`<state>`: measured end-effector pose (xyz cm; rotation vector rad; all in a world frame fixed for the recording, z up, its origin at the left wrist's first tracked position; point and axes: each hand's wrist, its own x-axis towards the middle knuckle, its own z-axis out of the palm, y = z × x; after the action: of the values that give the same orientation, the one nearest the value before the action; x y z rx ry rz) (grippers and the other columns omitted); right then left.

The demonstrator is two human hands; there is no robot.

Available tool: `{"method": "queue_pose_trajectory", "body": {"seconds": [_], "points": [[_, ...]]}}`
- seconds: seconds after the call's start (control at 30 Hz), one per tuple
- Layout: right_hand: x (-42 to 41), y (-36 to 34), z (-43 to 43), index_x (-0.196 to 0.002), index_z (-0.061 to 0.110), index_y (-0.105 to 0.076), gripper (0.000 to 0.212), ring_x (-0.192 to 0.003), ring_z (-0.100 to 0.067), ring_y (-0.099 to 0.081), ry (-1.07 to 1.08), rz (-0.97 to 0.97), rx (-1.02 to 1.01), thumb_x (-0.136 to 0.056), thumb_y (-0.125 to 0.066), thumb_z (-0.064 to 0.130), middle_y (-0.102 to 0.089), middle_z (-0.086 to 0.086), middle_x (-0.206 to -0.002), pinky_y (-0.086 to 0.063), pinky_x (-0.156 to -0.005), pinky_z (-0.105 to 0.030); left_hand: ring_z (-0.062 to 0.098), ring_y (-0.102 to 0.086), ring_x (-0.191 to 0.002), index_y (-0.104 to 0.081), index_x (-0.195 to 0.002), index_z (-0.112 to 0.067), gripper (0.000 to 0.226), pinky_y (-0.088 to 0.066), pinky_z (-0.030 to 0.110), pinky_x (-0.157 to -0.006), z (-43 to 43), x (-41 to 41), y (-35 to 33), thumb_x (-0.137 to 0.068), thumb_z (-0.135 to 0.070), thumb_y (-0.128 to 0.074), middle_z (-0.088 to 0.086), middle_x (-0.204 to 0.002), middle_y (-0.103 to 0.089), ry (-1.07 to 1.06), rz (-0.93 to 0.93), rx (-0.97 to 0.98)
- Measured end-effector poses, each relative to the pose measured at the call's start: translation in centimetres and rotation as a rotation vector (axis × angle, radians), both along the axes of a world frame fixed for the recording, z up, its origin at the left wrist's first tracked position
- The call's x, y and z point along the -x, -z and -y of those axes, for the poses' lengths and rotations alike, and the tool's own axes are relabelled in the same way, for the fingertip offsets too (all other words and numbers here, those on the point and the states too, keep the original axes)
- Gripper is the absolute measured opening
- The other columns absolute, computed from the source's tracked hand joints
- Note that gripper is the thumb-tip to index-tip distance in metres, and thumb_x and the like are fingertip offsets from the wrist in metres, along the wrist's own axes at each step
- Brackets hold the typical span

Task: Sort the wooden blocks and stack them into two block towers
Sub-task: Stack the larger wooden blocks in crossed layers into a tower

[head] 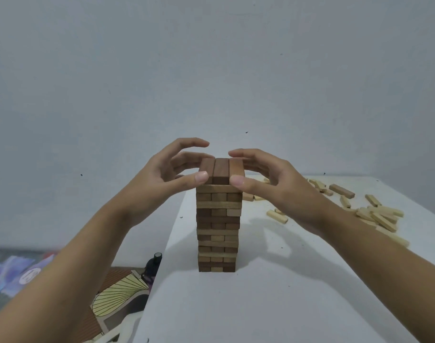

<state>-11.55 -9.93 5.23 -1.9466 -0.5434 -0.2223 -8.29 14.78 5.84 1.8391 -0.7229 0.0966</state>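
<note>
A tall tower of brown wooden blocks (217, 231) stands on the white table (261, 305), near its left edge. Its top layer (221, 170) is three dark blocks lying side by side, pointing away from me. My left hand (159, 174) holds the left side of that layer, thumb on the near end and fingers curled round the far end. From the other side, my right hand (273, 179) grips it the same way, thumb on the near end of the right block.
Several pale loose blocks (379, 216) lie scattered on the table at the right, with one darker block (341, 190) among them. A dark bottle (154, 264) and a patterned bag (117, 295) sit on the floor below the table's left edge. A plain wall is behind.
</note>
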Motion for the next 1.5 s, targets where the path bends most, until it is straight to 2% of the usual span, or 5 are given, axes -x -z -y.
{"method": "queue_pose_trajectory", "body": {"seconds": [0.47, 0.97, 1.17, 1.33, 1.5], "points": [[-0.2, 0.0, -0.5, -0.127, 0.040, -0.063, 0.055, -0.126, 0.004, -0.056, 0.060, 0.011, -0.026, -0.075, -0.077, 0.053, -0.069, 0.019, -0.124, -0.046, -0.111, -0.048, 0.029, -0.064, -0.121, -0.053, -0.138, -0.030, 0.070, -0.048, 0.058, -0.106, 0.3, -0.3, 0.7, -0.075, -0.040, -0.080, 0.004, -0.127, -0.069, -0.010, -0.016, 0.039], [-0.6, 0.1, -0.6, -0.126, 0.043, -0.061, 0.057, -0.123, 0.007, -0.056, 0.056, 0.017, -0.005, -0.073, -0.076, 0.057, -0.068, 0.021, -0.125, -0.045, -0.094, -0.025, 0.028, -0.063, -0.121, -0.052, -0.137, -0.032, 0.074, -0.045, 0.065, -0.103, 0.6, 0.0, 0.4, -0.071, -0.041, -0.083, 0.000, -0.121, -0.071, -0.015, 0.032, 0.015], [-0.6, 0.2, -0.6, -0.127, 0.043, -0.061, 0.059, -0.126, 0.008, -0.054, 0.062, 0.022, -0.011, -0.072, -0.076, 0.059, -0.066, 0.023, -0.128, -0.047, -0.097, -0.029, 0.027, -0.063, -0.122, -0.053, -0.137, -0.032, 0.071, -0.045, 0.065, -0.103, 0.5, -0.1, 0.5, -0.072, -0.040, -0.082, 0.000, -0.123, -0.070, 0.004, 0.040, 0.012], [-0.4, -0.3, -0.3, -0.125, 0.045, -0.062, 0.048, -0.122, 0.011, -0.054, 0.069, 0.005, -0.078, -0.081, -0.059, 0.066, -0.064, 0.025, -0.129, -0.048, -0.098, -0.028, 0.020, -0.058, -0.129, -0.059, -0.131, -0.030, 0.058, -0.043, 0.062, -0.108, 1.0, 0.5, -0.3, -0.078, -0.045, -0.076, -0.001, -0.129, -0.067, 0.005, 0.074, 0.070], [0.1, -1.3, 0.1, -0.121, 0.041, -0.065, 0.052, -0.125, 0.006, -0.054, 0.143, -0.001, -0.146, -0.085, -0.044, 0.072, -0.066, 0.024, -0.125, -0.042, -0.113, -0.045, 0.011, -0.061, -0.124, -0.067, -0.121, -0.026, 0.035, -0.047, 0.050, -0.107, 2.9, 1.7, -2.8, -0.091, -0.046, -0.065, -0.009, -0.121, -0.070, -0.057, 0.218, 0.026]]}}
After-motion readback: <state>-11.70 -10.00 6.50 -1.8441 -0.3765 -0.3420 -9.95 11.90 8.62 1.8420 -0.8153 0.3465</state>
